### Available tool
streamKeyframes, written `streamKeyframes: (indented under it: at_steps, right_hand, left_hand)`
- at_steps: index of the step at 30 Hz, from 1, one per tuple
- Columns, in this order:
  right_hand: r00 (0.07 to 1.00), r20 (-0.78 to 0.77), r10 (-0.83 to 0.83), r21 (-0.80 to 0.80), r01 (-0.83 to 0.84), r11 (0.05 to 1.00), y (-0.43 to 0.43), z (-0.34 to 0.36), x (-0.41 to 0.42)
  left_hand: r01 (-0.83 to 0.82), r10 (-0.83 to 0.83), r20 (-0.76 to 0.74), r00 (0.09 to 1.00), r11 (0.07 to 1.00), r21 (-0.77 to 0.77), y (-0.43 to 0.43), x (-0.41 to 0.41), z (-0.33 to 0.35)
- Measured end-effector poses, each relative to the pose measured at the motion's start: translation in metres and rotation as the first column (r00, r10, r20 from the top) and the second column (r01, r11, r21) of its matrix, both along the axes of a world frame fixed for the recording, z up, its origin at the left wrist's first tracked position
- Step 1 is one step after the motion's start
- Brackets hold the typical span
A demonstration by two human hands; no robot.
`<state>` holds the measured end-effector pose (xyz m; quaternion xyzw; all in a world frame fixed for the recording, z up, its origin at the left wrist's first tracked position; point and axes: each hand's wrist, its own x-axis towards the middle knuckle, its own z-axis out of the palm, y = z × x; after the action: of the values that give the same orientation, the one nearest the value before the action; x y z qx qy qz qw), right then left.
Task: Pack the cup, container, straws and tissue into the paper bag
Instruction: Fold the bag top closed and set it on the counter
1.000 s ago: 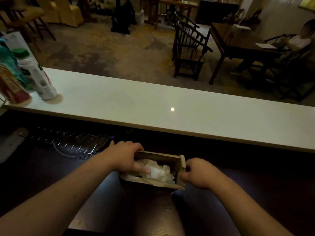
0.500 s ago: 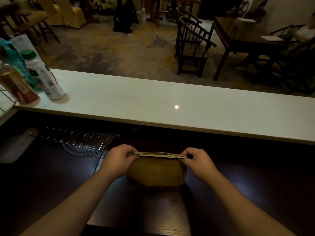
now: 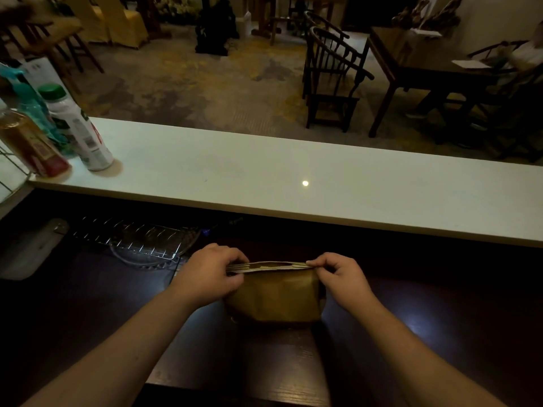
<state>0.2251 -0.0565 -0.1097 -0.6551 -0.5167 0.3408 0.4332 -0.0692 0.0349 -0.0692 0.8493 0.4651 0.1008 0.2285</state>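
A brown paper bag (image 3: 274, 298) stands on the dark wooden worktop (image 3: 293, 362) in front of me, bulging, its mouth pressed flat into a thin line. My left hand (image 3: 210, 274) pinches the left end of that top edge and my right hand (image 3: 340, 274) pinches the right end. Cup, container, straws and tissue are not visible; the bag's closed top hides whatever is inside.
A white counter (image 3: 293, 174) runs across behind the bag. Bottles stand at its left end, a white one with a green cap (image 3: 78, 127) and an amber one (image 3: 29, 142). A wire rack (image 3: 132, 237) lies left of my hands. Chairs and tables fill the room beyond.
One second ago the bag's mouth was open with white tissue showing inside. Both hands have since pressed the top edges together, and the bag is now closed flat.
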Motion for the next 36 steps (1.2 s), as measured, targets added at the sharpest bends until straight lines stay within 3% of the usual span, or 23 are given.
streamKeyframes:
  at_steps: [4,9,12,14,16,19,21,25,29,31,36]
  right_hand:
    - [1.000,0.026,0.009,0.025,-0.009,1.000,0.000,0.000,-0.002]
    - [0.952,0.302,0.050,0.037,-0.064,0.997,0.001,0.016,0.004]
    - [0.762,0.601,0.243,-0.026,-0.284,0.958,0.008,0.035,-0.003]
    - [0.651,0.687,0.323,-0.092,-0.363,0.927,0.018,0.042,-0.015]
    - [0.661,0.674,0.330,-0.121,-0.342,0.932,0.028,0.043,-0.023]
    - [0.820,0.458,0.342,-0.221,-0.268,0.938,0.035,0.039,-0.023]
    - [0.850,0.379,0.365,-0.306,-0.257,0.916,0.040,0.036,-0.022]
    - [0.815,0.448,0.368,-0.331,-0.231,0.915,0.043,0.032,-0.023]
    - [0.730,0.589,0.347,-0.240,-0.252,0.937,0.037,0.025,-0.027]
    - [0.720,0.609,0.333,-0.205,-0.263,0.943,0.036,0.024,-0.027]
    - [0.709,0.569,0.416,-0.310,-0.284,0.907,0.038,0.030,-0.025]
  left_hand:
    - [0.163,-0.164,-0.182,0.970,0.986,-0.021,0.008,0.037,0.017]
    - [0.380,-0.320,-0.371,0.872,0.919,0.101,0.011,0.076,0.018]
    - [0.458,-0.352,-0.404,0.844,0.865,0.203,0.010,0.077,0.013]
    - [0.478,-0.360,-0.383,0.850,0.834,0.275,0.010,0.075,0.010]
    - [0.484,-0.366,-0.362,0.858,0.813,0.325,0.010,0.071,0.006]
    - [0.485,-0.372,-0.345,0.862,0.803,0.347,0.009,0.067,0.000]
    - [0.491,-0.380,-0.336,0.862,0.791,0.365,0.008,0.067,-0.004]
    - [0.476,-0.356,-0.360,0.862,0.813,0.336,0.006,0.069,-0.006]
    - [0.333,-0.304,-0.318,0.898,0.942,0.041,0.012,0.075,0.004]
    - [0.284,-0.278,-0.402,0.872,0.958,-0.047,0.017,0.076,0.009]
    - [0.299,-0.279,-0.454,0.846,0.954,-0.029,0.014,0.077,0.004]
